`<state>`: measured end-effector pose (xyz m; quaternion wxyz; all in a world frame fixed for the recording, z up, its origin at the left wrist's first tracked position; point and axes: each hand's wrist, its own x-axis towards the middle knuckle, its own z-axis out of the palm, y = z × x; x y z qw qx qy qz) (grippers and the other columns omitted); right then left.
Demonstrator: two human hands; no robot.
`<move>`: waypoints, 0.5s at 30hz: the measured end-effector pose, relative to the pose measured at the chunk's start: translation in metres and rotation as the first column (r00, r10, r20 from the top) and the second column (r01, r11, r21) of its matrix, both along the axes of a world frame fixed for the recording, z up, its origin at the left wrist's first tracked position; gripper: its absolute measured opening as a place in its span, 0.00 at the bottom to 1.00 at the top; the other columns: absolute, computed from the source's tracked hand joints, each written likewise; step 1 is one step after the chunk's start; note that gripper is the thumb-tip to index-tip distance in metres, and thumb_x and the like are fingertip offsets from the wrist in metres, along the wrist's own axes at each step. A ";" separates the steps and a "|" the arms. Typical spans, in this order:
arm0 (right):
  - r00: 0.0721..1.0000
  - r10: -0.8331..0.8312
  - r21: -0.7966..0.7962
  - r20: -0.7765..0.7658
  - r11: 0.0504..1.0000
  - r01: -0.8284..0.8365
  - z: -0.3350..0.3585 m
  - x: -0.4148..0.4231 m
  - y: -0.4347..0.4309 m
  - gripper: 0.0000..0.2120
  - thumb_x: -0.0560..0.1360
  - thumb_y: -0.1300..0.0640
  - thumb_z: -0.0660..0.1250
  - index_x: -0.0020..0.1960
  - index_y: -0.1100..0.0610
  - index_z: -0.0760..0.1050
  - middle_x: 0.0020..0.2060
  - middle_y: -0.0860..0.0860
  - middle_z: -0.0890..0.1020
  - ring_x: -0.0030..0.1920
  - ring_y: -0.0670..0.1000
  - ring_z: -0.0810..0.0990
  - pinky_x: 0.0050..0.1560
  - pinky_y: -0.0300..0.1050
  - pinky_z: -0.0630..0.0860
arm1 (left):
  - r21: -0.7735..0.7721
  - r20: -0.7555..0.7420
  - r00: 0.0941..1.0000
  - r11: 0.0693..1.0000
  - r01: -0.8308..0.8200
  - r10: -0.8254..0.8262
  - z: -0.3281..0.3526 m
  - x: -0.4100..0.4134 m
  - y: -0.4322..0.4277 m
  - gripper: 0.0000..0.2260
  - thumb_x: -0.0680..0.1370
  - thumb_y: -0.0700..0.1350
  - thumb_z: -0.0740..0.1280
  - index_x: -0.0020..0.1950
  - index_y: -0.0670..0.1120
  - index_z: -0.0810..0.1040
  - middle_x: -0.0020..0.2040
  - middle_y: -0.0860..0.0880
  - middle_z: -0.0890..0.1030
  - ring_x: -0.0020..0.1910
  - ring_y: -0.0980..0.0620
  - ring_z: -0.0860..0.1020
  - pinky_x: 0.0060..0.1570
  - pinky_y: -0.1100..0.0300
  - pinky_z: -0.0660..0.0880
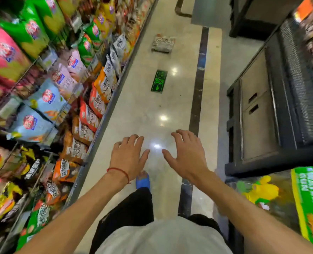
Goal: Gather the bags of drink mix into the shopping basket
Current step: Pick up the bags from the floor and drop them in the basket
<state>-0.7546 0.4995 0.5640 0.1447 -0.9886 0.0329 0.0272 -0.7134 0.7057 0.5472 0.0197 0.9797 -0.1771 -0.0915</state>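
Grip, 2 units, both bare hands.
- Left grip: palm down, fingers spread and slack, holding nothing; red cord at the wrist.
- Right grip: the same, spread wide, empty.
- Both hang over the aisle floor, thumbs near each other but apart.

Stock.
- Bags stand in packed rows on the shelving, at 9 to 11 o'clock from the left grip.
- The rows' long axis follows the aisle, roughly 7 to 1 o'clock.
- The left grip is the nearer. The right would have to cross the body.
- No bag is touched.

Basket: not confirmed.
- A low pale object sits on the floor at 12 o'clock, well ahead, beyond a green floor sign.
- It may be the shopping basket with packs in it, but it is too small and blurred to tell.

Unclear or cut off.
- Motion blur makes the bag labels unreadable, so which bags hold drink mix cannot be told.
- The lowest shelves run out of frame at 8 o'clock.
- A dark cabinet stands at 2 o'clock.
- A green carton at 4 o'clock is partly cropped.

Judgement: gathering not begun. The likely next move is a left-side reach toward 10 o'clock.
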 end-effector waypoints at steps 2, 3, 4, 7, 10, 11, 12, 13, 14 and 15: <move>0.999 -0.048 0.019 -0.008 0.999 0.048 0.001 0.035 -0.001 0.32 0.78 0.33 0.61 0.75 0.51 0.71 0.73 0.50 0.74 0.74 0.55 0.71 0.76 0.54 0.65 | 0.009 0.001 0.999 0.999 0.040 -0.040 0.001 0.044 -0.004 0.26 0.83 0.62 0.52 0.76 0.50 0.66 0.73 0.48 0.71 0.67 0.46 0.72 0.62 0.49 0.71; 0.998 -0.061 0.026 -0.006 0.998 0.061 0.002 0.052 -0.002 0.32 0.78 0.34 0.62 0.75 0.52 0.71 0.72 0.51 0.75 0.73 0.55 0.71 0.75 0.53 0.65 | 0.012 -0.003 0.998 0.998 0.064 -0.064 0.002 0.066 -0.005 0.26 0.83 0.62 0.52 0.76 0.50 0.67 0.72 0.48 0.72 0.67 0.46 0.72 0.61 0.49 0.72; 0.998 -0.067 0.036 -0.003 0.997 0.067 0.004 0.067 -0.003 0.31 0.79 0.35 0.62 0.75 0.53 0.72 0.71 0.51 0.75 0.72 0.55 0.71 0.74 0.53 0.66 | 0.016 -0.006 0.996 0.996 0.087 -0.086 0.003 0.088 -0.005 0.26 0.83 0.62 0.51 0.76 0.50 0.67 0.71 0.48 0.73 0.65 0.45 0.73 0.60 0.49 0.72; 0.997 -0.073 0.053 -0.010 0.996 0.073 0.007 0.116 -0.012 0.31 0.79 0.35 0.61 0.74 0.54 0.71 0.71 0.52 0.75 0.72 0.56 0.70 0.73 0.55 0.67 | 0.032 -0.003 0.991 0.990 0.135 -0.135 0.004 0.152 -0.010 0.26 0.81 0.61 0.51 0.72 0.49 0.71 0.67 0.48 0.76 0.61 0.45 0.76 0.55 0.49 0.74; 0.995 -0.095 0.046 -0.031 0.994 0.097 0.005 0.164 -0.027 0.32 0.79 0.34 0.60 0.74 0.54 0.70 0.72 0.53 0.74 0.73 0.56 0.69 0.74 0.54 0.65 | 0.035 -0.009 0.985 0.984 0.172 -0.172 0.005 0.208 -0.024 0.25 0.82 0.61 0.53 0.72 0.49 0.71 0.67 0.48 0.76 0.61 0.44 0.76 0.56 0.48 0.74; 0.994 -0.102 0.045 -0.029 0.994 0.103 0.004 0.180 -0.034 0.33 0.78 0.33 0.59 0.74 0.54 0.70 0.71 0.53 0.74 0.73 0.57 0.69 0.74 0.54 0.65 | 0.035 -0.011 0.983 0.982 0.186 -0.186 0.004 0.226 -0.030 0.24 0.82 0.61 0.54 0.73 0.49 0.69 0.68 0.48 0.75 0.62 0.44 0.75 0.57 0.48 0.74; 0.993 -0.110 0.051 -0.031 0.993 0.111 0.002 0.197 -0.041 0.33 0.78 0.33 0.59 0.74 0.54 0.71 0.71 0.53 0.74 0.72 0.57 0.69 0.73 0.54 0.65 | 0.032 -0.017 0.980 0.980 0.198 -0.198 0.003 0.245 -0.037 0.25 0.82 0.61 0.54 0.74 0.49 0.68 0.69 0.48 0.74 0.63 0.44 0.74 0.58 0.48 0.73; 0.992 -0.119 0.061 -0.038 0.991 0.121 0.000 0.213 -0.048 0.33 0.78 0.33 0.59 0.74 0.54 0.71 0.71 0.54 0.74 0.72 0.57 0.69 0.73 0.54 0.65 | 0.034 -0.024 0.979 0.978 0.206 -0.205 0.001 0.262 -0.045 0.25 0.82 0.62 0.53 0.75 0.50 0.68 0.70 0.48 0.73 0.64 0.44 0.74 0.59 0.48 0.73; 0.991 -0.128 0.071 -0.048 0.989 0.131 -0.003 0.231 -0.056 0.33 0.78 0.34 0.59 0.74 0.55 0.71 0.70 0.54 0.74 0.72 0.58 0.69 0.73 0.54 0.65 | 0.040 -0.028 0.978 0.977 0.209 -0.208 -0.001 0.280 -0.054 0.25 0.82 0.62 0.53 0.75 0.50 0.67 0.70 0.48 0.73 0.64 0.44 0.74 0.59 0.48 0.73; 0.989 -0.136 0.077 -0.053 0.987 0.140 -0.006 0.249 -0.064 0.34 0.78 0.33 0.59 0.74 0.55 0.71 0.70 0.54 0.75 0.72 0.58 0.69 0.72 0.54 0.66 | 0.045 -0.030 0.977 0.976 0.211 -0.210 -0.003 0.298 -0.063 0.26 0.82 0.62 0.52 0.75 0.50 0.67 0.70 0.48 0.73 0.64 0.44 0.74 0.59 0.48 0.73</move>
